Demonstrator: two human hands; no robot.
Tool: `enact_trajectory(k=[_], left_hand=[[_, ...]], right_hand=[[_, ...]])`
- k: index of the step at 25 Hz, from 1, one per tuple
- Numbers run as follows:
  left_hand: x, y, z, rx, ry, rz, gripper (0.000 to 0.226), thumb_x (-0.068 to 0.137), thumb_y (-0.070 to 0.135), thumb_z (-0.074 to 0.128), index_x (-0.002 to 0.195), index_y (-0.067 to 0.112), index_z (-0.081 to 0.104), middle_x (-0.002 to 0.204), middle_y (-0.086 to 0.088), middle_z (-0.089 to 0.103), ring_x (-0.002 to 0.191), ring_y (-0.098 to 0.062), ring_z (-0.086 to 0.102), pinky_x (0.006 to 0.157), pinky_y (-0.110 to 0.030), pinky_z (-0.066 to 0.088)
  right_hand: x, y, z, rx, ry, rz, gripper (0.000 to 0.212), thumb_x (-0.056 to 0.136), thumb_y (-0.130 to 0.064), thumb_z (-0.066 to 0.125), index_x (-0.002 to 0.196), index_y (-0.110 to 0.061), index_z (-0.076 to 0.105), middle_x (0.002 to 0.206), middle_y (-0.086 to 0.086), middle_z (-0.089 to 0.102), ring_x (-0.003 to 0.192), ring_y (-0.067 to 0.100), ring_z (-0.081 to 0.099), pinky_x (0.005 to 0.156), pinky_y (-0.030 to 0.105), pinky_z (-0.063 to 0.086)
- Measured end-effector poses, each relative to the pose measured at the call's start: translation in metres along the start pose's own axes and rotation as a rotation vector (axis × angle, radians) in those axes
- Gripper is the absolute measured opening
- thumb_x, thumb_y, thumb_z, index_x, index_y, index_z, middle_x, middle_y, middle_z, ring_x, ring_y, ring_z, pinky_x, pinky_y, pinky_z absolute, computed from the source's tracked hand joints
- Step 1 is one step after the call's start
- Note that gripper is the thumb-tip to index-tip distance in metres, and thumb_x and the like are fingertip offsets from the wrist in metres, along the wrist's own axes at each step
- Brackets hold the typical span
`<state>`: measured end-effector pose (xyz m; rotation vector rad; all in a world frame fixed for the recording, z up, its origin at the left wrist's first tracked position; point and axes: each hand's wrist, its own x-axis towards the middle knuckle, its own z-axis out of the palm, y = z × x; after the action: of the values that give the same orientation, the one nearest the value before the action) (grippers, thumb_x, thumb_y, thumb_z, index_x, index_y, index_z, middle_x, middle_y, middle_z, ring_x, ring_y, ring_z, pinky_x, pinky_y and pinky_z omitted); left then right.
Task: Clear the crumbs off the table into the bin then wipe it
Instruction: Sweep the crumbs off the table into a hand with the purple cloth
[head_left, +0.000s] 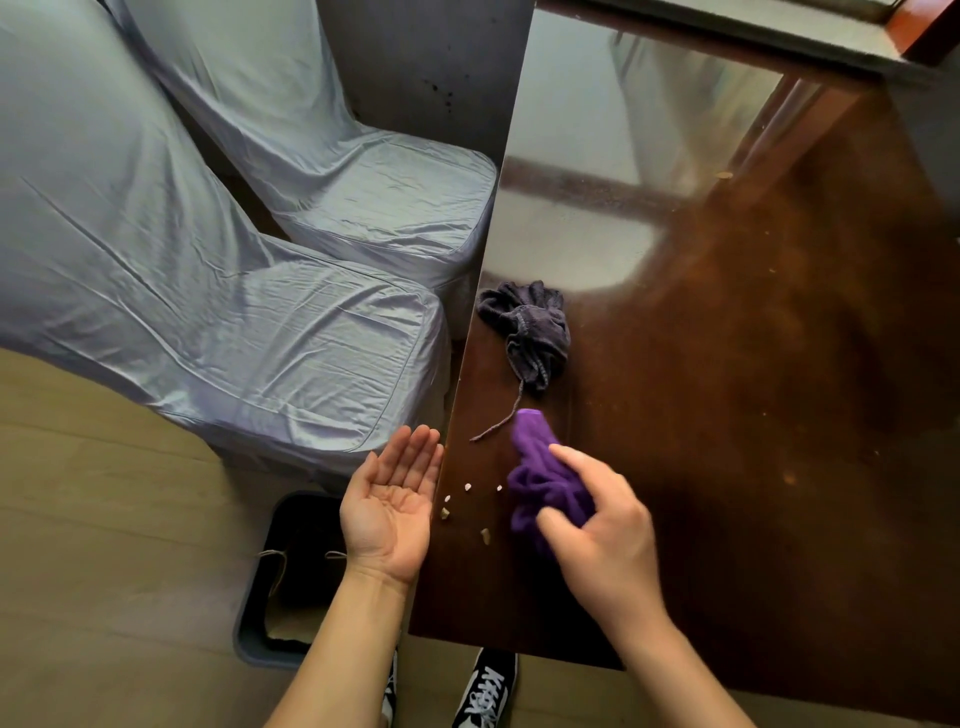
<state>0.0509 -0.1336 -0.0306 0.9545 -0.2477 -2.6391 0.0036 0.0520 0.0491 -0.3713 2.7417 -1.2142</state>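
Several pale crumbs (467, 506) lie on the dark glossy table (727, 415) close to its left edge. My right hand (602, 545) grips a bunched purple cloth (540, 478) just right of those crumbs. My left hand (395, 504) is cupped palm up, fingers apart, right against the table's left edge beside the crumbs, and holds nothing visible. A dark bin (285, 587) stands on the floor under my left forearm, with paper inside. A few more crumbs (724, 175) lie farther out on the table.
A crumpled dark grey cloth (530, 332) with a trailing cord lies on the table beyond the purple cloth. Two chairs in grey covers (260, 322) stand left of the table. My shoes (488, 691) show below the table's near edge.
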Motion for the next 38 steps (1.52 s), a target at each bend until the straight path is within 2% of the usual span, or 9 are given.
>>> enact_trajectory(k=[5,10,15,18,23,26,28,33,38], left_hand=[[0.000,-0.002,-0.002,-0.027,0.008,0.007,0.039,0.096,0.025,0.044,0.106,-0.001,0.071,0.119,-0.024,0.066,0.115,-0.034,0.062,0.094,-0.047,0.052],[-0.002,-0.001,0.000,-0.019,0.010,0.002,0.039,0.096,0.024,0.043,0.102,-0.001,0.073,0.119,-0.024,0.066,0.115,-0.034,0.063,0.094,-0.046,0.052],[-0.002,0.001,0.003,-0.005,0.007,0.003,0.041,0.097,0.023,0.040,0.097,0.000,0.074,0.115,-0.023,0.069,0.113,-0.034,0.064,0.093,-0.045,0.053],[-0.001,0.000,0.000,-0.026,0.003,-0.004,0.040,0.096,0.023,0.042,0.099,-0.002,0.073,0.118,-0.025,0.067,0.115,-0.035,0.062,0.095,-0.047,0.051],[0.001,-0.001,-0.006,-0.031,-0.009,-0.014,0.040,0.097,0.023,0.042,0.110,-0.005,0.067,0.123,-0.026,0.064,0.118,-0.035,0.060,0.099,-0.048,0.048],[0.001,-0.001,-0.008,-0.037,-0.005,-0.015,0.041,0.097,0.023,0.041,0.110,-0.005,0.068,0.122,-0.026,0.064,0.118,-0.035,0.060,0.098,-0.047,0.049],[0.001,0.000,-0.008,-0.040,0.002,-0.015,0.041,0.097,0.023,0.040,0.105,-0.004,0.070,0.119,-0.025,0.066,0.117,-0.035,0.061,0.097,-0.046,0.049],[-0.001,0.001,-0.006,-0.021,0.014,-0.031,0.041,0.096,0.025,0.041,0.102,0.000,0.073,0.119,-0.022,0.068,0.116,-0.032,0.062,0.102,-0.044,0.045],[0.000,0.002,-0.007,-0.014,-0.022,-0.131,0.050,0.097,0.032,0.036,0.134,0.001,0.051,0.135,-0.017,0.056,0.129,-0.028,0.050,0.113,-0.040,0.032]], right_hand=[[-0.008,0.036,-0.027,-0.199,0.008,0.138,0.059,0.067,-0.006,0.076,0.122,-0.023,0.064,0.109,-0.015,0.060,0.105,0.019,0.058,0.087,0.025,0.039],[-0.006,0.012,0.008,-0.322,-0.072,-0.063,0.054,0.064,-0.011,0.075,0.117,-0.016,0.067,0.116,-0.003,0.069,0.102,0.023,0.057,0.091,0.026,0.043],[0.009,-0.026,0.023,-0.130,-0.284,-0.177,0.052,0.065,-0.017,0.066,0.116,-0.023,0.068,0.109,-0.012,0.069,0.098,0.014,0.056,0.087,0.018,0.045],[0.015,-0.014,-0.003,-0.041,-0.201,-0.092,0.054,0.063,-0.016,0.066,0.115,-0.029,0.069,0.104,-0.026,0.063,0.097,0.009,0.060,0.087,0.018,0.047],[-0.013,0.026,-0.026,0.028,-0.166,0.230,0.057,0.068,-0.006,0.074,0.114,-0.038,0.067,0.114,-0.009,0.069,0.101,0.011,0.064,0.093,0.035,0.052],[-0.042,0.020,-0.003,-0.146,-0.094,0.154,0.062,0.061,-0.009,0.081,0.117,-0.031,0.066,0.114,-0.017,0.062,0.100,0.011,0.058,0.087,0.021,0.041],[-0.049,0.002,0.020,-0.167,-0.061,0.098,0.062,0.061,-0.014,0.083,0.120,-0.025,0.066,0.112,-0.019,0.058,0.099,0.008,0.054,0.087,0.021,0.039],[-0.038,-0.038,0.063,0.043,-0.080,0.113,0.054,0.072,-0.015,0.073,0.124,-0.024,0.064,0.120,-0.008,0.066,0.112,0.011,0.060,0.097,0.031,0.049],[-0.026,-0.056,0.077,0.392,-0.259,0.168,0.048,0.071,-0.021,0.068,0.118,-0.031,0.066,0.108,-0.018,0.072,0.101,0.002,0.066,0.088,0.021,0.051]])
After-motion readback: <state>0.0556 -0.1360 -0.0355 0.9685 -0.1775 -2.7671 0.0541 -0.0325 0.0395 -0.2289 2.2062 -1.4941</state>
